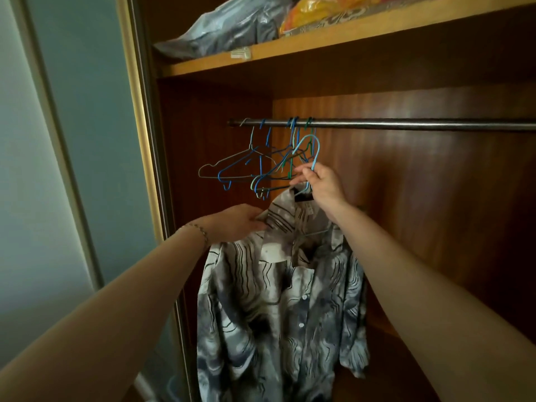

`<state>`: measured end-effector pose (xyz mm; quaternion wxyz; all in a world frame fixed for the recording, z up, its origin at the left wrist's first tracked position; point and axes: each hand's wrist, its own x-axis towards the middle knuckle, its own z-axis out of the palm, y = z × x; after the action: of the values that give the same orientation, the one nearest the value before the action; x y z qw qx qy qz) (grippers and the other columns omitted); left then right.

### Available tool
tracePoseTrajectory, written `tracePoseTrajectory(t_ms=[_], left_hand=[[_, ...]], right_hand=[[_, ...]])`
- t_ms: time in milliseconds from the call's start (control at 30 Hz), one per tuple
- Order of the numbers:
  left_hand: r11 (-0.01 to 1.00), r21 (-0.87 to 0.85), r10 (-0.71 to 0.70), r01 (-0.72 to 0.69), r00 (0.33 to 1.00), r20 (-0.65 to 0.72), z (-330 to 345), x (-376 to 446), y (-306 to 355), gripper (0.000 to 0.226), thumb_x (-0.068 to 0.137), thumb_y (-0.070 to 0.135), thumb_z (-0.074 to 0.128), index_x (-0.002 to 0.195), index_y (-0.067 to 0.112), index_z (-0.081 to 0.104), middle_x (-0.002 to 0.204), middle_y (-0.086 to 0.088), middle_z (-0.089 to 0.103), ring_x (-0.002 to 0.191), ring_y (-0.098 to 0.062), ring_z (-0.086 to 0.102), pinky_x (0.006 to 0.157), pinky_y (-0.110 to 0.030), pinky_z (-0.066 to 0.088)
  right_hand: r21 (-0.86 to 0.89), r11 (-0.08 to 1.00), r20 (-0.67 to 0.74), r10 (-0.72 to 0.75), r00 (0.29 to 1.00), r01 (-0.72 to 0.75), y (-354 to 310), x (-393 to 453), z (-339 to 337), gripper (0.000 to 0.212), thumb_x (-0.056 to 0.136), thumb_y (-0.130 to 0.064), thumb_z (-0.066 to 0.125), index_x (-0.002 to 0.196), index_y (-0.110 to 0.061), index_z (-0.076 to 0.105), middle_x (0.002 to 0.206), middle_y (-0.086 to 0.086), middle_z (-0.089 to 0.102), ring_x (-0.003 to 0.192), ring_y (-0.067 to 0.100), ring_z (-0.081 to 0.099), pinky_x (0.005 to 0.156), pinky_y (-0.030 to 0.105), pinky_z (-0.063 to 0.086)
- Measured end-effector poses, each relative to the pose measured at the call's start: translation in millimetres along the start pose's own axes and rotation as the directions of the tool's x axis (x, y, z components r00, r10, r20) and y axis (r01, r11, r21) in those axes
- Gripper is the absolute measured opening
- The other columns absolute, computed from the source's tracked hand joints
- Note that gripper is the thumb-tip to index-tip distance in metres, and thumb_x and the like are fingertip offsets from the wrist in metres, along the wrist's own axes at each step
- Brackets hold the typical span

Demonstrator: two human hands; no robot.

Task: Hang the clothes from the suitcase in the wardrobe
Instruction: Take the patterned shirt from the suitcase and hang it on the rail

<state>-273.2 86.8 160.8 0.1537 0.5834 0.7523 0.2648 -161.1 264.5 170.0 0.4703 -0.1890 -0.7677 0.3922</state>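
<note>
A grey and white patterned shirt (278,309) hangs on a light blue wire hanger (314,149), held up inside the open wardrobe. My right hand (322,185) grips the neck of that hanger just below its hook, which sits a little below the metal rail (406,124). My left hand (235,221) holds the shirt at its left shoulder, by the collar. The suitcase is out of view.
Several empty wire hangers (246,166) hang bunched at the rail's left end. The rail to the right is bare. A wooden shelf (319,44) above carries a grey bag (229,27) and an orange bag (322,10). A sliding door frame (145,140) stands at left.
</note>
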Motion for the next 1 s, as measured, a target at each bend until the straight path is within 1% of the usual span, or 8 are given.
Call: tracePoseTrajectory(t_ms=[67,133,233,400,533,667,867,1000], left_hand=[[0.996,-0.092,0.023,-0.019,0.999,0.045,6.3,-0.5,6.2,0.023,0.095,0.014,0.054,0.115,0.011,0.065,0.103,-0.007,0.069,0.089,-0.015,0.063,0.083,-0.019,0.047],[0.985,-0.171,0.047,-0.032,0.995,0.084,10.9,-3.5,19.3,0.029,0.086,0.021,0.058,0.113,0.019,0.067,0.113,-0.014,0.068,0.106,-0.032,0.063,0.096,-0.044,0.049],[0.948,-0.316,0.089,-0.039,0.986,0.144,18.3,-5.9,42.9,0.051,0.066,0.010,0.052,0.115,0.014,0.065,0.112,-0.021,0.067,0.105,-0.038,0.063,0.090,-0.052,0.050],[0.869,-0.494,0.054,0.042,0.983,0.178,43.5,18.4,63.6,0.060,0.071,-0.016,0.037,0.110,0.017,0.068,0.110,-0.025,0.067,0.104,-0.045,0.063,0.092,-0.064,0.046],[0.831,-0.555,0.067,0.026,0.987,0.146,66.4,29.9,93.0,0.056,0.075,-0.020,0.033,0.109,0.010,0.067,0.102,-0.022,0.069,0.093,-0.039,0.066,0.089,-0.053,0.051],[0.825,-0.564,0.100,-0.025,0.990,0.102,81.4,43.3,121.8,0.055,0.075,-0.019,0.034,0.110,0.009,0.066,0.104,-0.023,0.069,0.098,-0.041,0.066,0.088,-0.056,0.052],[0.855,-0.514,0.154,-0.067,0.980,0.127,111.4,59.9,161.9,0.046,0.076,-0.019,0.040,0.101,0.008,0.067,0.096,-0.018,0.070,0.087,-0.033,0.067,0.072,-0.040,0.055],[0.859,-0.512,0.155,-0.024,0.964,0.216,129.6,63.2,183.4,0.031,0.088,-0.012,0.046,0.100,0.006,0.067,0.078,-0.010,0.071,0.063,-0.019,0.067,0.054,-0.026,0.055]], right_hand=[[-0.004,1.000,-0.015,0.002,1.000,-0.002,-0.2,0.5,-8.3,0.022,0.101,-0.010,0.038,0.107,-0.005,0.060,0.073,-0.002,0.066,0.070,-0.003,0.061,0.068,0.003,0.038],[0.003,1.000,-0.042,0.010,0.999,-0.010,-0.1,-0.1,-17.2,0.021,0.101,-0.009,0.039,0.106,-0.006,0.058,0.071,0.000,0.065,0.060,-0.010,0.058,0.064,0.002,0.037],[-0.009,1.000,-0.128,0.023,0.991,-0.025,1.0,-0.9,-34.3,0.017,0.100,-0.011,0.041,0.102,-0.012,0.058,0.071,0.001,0.066,0.062,-0.002,0.059,0.068,0.015,0.041],[-0.029,0.996,-0.251,0.076,0.965,-0.086,5.6,-5.5,-70.8,0.012,0.099,-0.012,0.043,0.101,-0.014,0.055,0.087,0.014,0.070,0.071,0.016,0.061,0.075,0.029,0.045],[-0.182,0.973,-0.351,0.068,0.934,-0.139,7.8,-11.5,-98.3,0.030,0.092,-0.012,0.057,0.120,-0.003,0.052,0.109,0.012,0.064,0.094,0.020,0.058,0.087,0.029,0.043],[-0.268,0.926,-0.561,0.076,0.825,-0.268,21.7,-22.7,-123.5,0.040,0.088,-0.023,0.063,0.123,-0.007,0.051,0.126,0.013,0.054,0.118,0.029,0.049,0.102,0.034,0.037],[0.079,0.937,-0.646,0.307,0.699,-0.339,34.2,-43.8,-150.9,0.033,0.090,-0.025,0.063,0.115,-0.005,0.056,0.113,0.011,0.063,0.105,0.025,0.059,0.073,0.019,0.036],[0.217,0.929,-0.688,0.363,0.629,-0.300,45.4,-53.1,-166.6,0.029,0.095,-0.018,0.053,0.122,-0.007,0.058,0.119,0.015,0.062,0.111,0.029,0.057,0.082,0.021,0.040]])
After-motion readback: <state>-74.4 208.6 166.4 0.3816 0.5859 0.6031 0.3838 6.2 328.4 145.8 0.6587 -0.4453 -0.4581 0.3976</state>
